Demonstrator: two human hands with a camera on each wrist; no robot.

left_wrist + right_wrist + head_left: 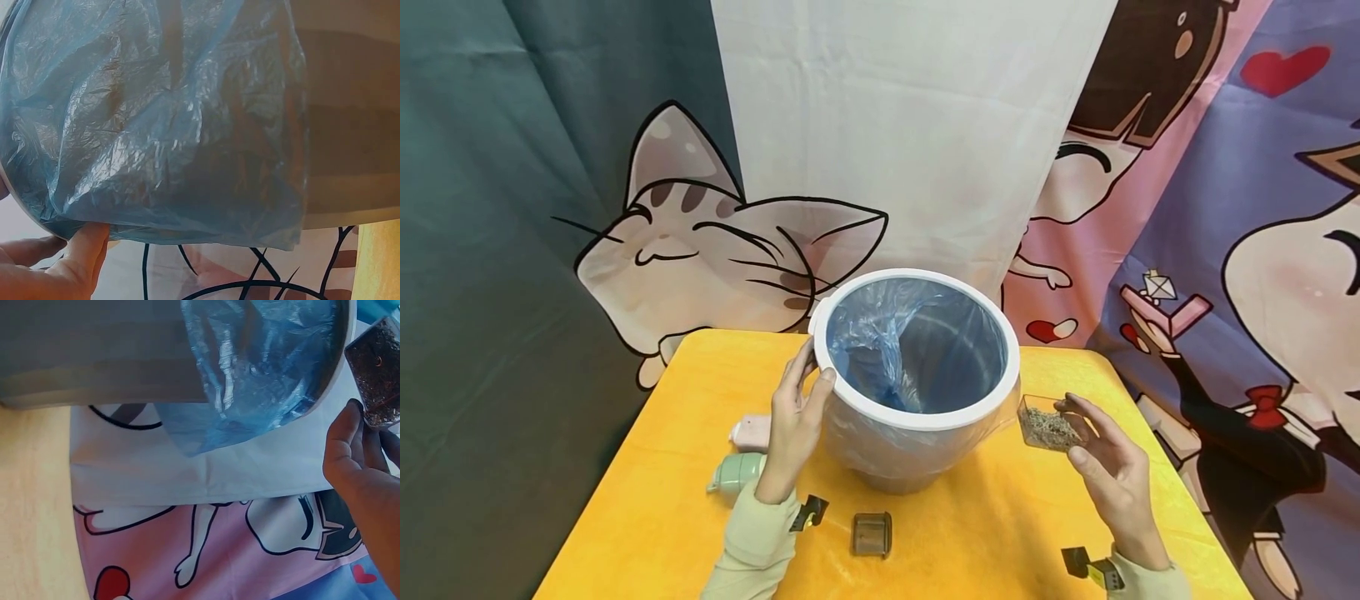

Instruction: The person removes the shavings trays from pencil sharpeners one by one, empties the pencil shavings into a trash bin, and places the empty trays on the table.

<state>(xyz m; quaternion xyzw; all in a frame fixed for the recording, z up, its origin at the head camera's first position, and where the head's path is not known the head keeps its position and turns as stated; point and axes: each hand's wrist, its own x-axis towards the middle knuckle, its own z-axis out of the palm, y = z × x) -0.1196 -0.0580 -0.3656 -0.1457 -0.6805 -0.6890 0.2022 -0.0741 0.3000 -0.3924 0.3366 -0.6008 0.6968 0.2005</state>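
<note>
A round trash can (880, 450) with a white rim and a thin blue plastic liner (891, 350) stands on the table. My left hand (796, 417) holds the can at the left of its rim, with the thumb toward the front. In the left wrist view, fingers (87, 247) touch the liner's folded-over edge below the rim. To the right of the can, my right hand (1108, 462) pinches a small clear box (1047, 429) between thumb and fingers. Dry, greyish-brown bits fill the box, which is raised beside the rim in the right wrist view.
On the yellow tabletop (647, 500), a small brown see-through square box (871, 535) lies in front of the can. A green rounded container (737, 473) and a pale pink item (751, 433) sit at the left, partly behind my left arm. A cartoon-printed curtain (910, 142) hangs behind.
</note>
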